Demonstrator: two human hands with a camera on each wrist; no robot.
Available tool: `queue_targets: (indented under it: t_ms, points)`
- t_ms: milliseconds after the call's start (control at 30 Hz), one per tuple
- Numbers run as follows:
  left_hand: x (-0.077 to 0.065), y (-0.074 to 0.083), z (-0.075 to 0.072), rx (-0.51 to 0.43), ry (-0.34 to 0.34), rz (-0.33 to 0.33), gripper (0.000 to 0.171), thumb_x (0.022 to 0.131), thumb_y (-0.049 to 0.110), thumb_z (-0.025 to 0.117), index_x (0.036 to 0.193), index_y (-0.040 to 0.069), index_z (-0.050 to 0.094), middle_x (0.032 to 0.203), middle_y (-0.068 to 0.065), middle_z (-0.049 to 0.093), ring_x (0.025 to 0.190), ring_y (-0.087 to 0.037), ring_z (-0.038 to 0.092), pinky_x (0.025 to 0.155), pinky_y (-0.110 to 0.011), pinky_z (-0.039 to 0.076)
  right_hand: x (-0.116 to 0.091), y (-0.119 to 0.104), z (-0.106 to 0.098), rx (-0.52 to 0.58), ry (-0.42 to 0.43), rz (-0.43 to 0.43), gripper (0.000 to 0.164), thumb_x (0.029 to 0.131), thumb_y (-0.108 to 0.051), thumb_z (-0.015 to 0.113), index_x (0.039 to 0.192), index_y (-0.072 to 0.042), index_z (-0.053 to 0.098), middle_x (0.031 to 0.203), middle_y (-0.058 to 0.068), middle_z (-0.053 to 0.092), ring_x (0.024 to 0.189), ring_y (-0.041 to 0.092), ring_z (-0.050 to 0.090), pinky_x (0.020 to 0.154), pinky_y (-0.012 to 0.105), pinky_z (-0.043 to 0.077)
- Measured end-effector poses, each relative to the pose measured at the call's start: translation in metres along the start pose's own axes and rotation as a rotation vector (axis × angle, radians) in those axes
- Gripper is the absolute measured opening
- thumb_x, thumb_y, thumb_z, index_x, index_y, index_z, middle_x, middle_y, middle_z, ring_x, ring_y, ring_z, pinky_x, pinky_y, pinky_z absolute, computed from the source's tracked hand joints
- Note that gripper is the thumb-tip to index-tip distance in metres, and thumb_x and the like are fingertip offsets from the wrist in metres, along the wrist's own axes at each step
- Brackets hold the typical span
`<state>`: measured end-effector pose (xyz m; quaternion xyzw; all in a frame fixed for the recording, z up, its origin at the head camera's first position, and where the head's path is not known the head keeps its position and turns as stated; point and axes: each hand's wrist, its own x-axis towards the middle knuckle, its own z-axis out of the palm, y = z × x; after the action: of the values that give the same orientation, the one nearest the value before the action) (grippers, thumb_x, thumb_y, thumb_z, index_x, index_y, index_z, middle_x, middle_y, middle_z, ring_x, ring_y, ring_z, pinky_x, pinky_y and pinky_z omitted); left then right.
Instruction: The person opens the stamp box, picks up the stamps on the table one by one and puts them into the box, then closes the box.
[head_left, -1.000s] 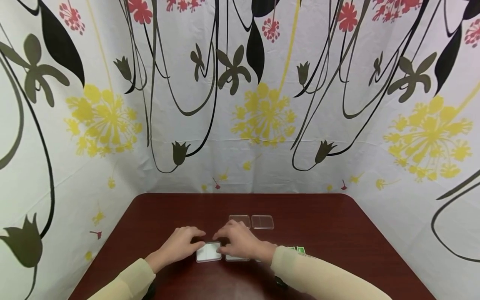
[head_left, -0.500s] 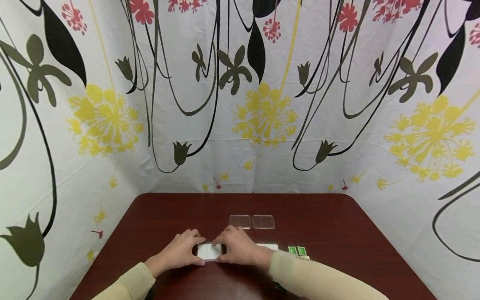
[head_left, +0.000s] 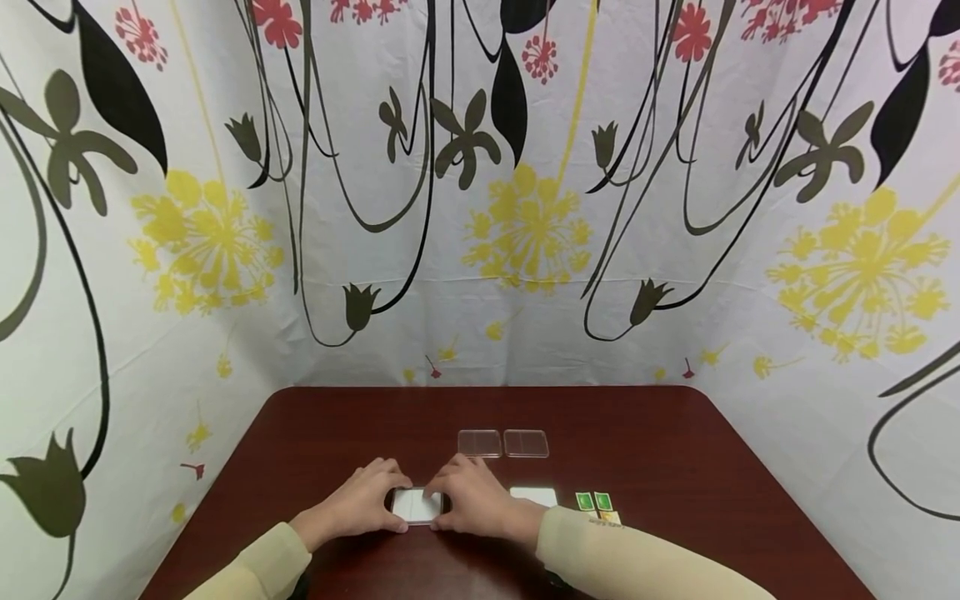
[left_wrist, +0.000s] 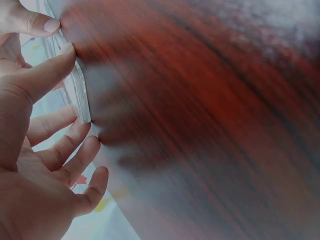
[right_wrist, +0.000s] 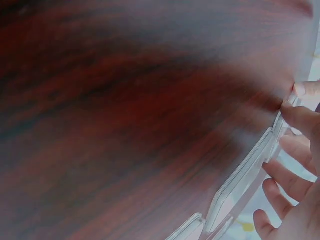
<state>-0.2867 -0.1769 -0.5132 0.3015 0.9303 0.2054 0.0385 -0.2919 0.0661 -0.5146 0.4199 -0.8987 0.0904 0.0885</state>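
Note:
A flat clear plastic case [head_left: 417,506] with a white inside lies on the dark red table between my hands. My left hand [head_left: 358,502] pinches its left end, thumb at the near corner and fingertips at the far one. At the right end, my right hand [head_left: 474,498] grips it the same way. In the left wrist view the case [left_wrist: 80,95] shows edge-on, with the left thumb [left_wrist: 60,65] on its near edge. The right wrist view shows a second such case [right_wrist: 240,180] beside the right hand [right_wrist: 295,175]; that hand hides it from the head view.
Two clear flat plastic pieces, a left one [head_left: 479,443] and a right one [head_left: 527,443], lie farther back. A white case [head_left: 534,496] is right of my hand. Green cards [head_left: 585,501] and a yellow one [head_left: 611,517] lie beyond it, partly behind my sleeve [head_left: 600,542].
Both hands have come down onto the case's two ends, from hovering near its far side. Over the last half second they stay nearly still.

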Motion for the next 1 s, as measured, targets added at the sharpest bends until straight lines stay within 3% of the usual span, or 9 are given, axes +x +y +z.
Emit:
queue_targets:
  t_ms: [333, 667, 1000]
  points:
    - [0.0072, 0.0016, -0.0074, 0.007, -0.047, 0.012, 0.049, 0.071, 0.045, 0.089, 0.108, 0.017, 0.072, 0.098, 0.008, 0.057, 0.088, -0.012, 0.048, 0.072, -0.035, 0.043, 0.0000, -0.0056, -0.0002, -0.055, 0.042, -0.014, 0.036, 0.074, -0.042, 0.088, 0.104, -0.026, 0.079, 0.104, -0.012, 0.070, 0.092, 0.008, 0.049, 0.077, 0.032, 0.039]
    - [0.0088, 0.0009, -0.0058, 0.061, -0.052, 0.048, 0.047, 0.074, 0.046, 0.088, 0.109, 0.019, 0.073, 0.098, 0.010, 0.057, 0.089, -0.010, 0.049, 0.074, -0.038, 0.043, -0.0001, -0.0082, -0.0008, -0.078, 0.056, 0.006, 0.033, 0.071, -0.045, 0.089, 0.096, -0.027, 0.080, 0.098, -0.014, 0.071, 0.085, 0.008, 0.047, 0.075, 0.032, 0.037]
    - [0.0052, 0.0015, -0.0020, 0.020, -0.036, 0.046, 0.048, 0.076, 0.043, 0.088, 0.114, 0.017, 0.071, 0.100, 0.008, 0.056, 0.082, -0.007, 0.051, 0.067, -0.028, 0.045, 0.0008, -0.0069, 0.0013, -0.040, 0.057, 0.030, 0.041, 0.068, -0.043, 0.092, 0.104, -0.028, 0.080, 0.100, -0.014, 0.070, 0.083, 0.007, 0.045, 0.074, 0.031, 0.037]
